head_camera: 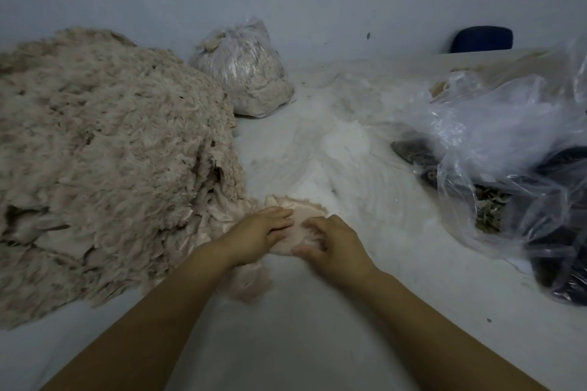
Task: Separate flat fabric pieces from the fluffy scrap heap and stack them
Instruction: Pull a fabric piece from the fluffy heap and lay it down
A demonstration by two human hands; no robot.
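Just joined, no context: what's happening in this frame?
A person is sorting fabric on a white surface. The left hand lies fairly flat on a small stack of flat pinkish fabric pieces, while the right hand has its fingers curled at the stack's edge, blurred. The big fluffy beige scrap heap sits to the left, touching the stack. A filled clear plastic bag stands behind; crumpled clear plastic bags lie right.

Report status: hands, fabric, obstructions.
Left hand flat on the pink fabric pieces; right hand curled, gripping their edge. Scrap heap touching on the left. Nothing blocking.
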